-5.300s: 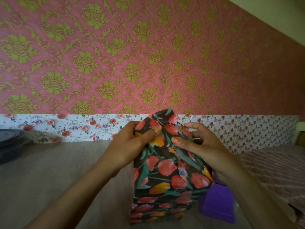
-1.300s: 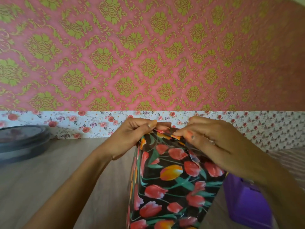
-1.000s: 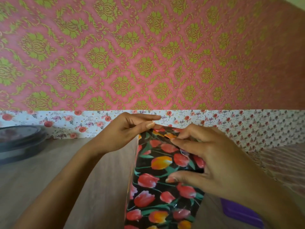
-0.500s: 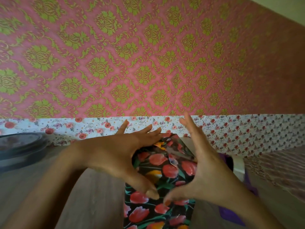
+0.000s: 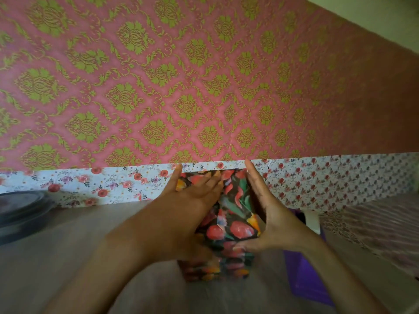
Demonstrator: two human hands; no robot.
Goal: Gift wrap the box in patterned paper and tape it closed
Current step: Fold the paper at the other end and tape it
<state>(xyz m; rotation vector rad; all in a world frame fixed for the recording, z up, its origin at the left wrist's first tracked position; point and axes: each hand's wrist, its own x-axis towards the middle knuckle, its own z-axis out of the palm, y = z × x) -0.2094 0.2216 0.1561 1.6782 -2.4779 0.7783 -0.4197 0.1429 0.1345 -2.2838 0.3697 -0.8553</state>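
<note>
The box, wrapped in black paper with red and orange tulips, stands on end on the wooden table in front of me. My left hand lies flat on its upper face with straight fingers that press the folded paper down. My right hand lies against the box's right edge, fingers straight and pointing away from me, thumb on the near face. No tape shows in this view.
A purple container stands right of the box, partly behind my right forearm. A dark round lidded dish sits at the far left. The patterned wall rises close behind the table. A striped cloth lies at the right.
Both hands went from pinching the paper's top fold to lying flat. My left hand slid across the upper face; the right moved to the right edge.
</note>
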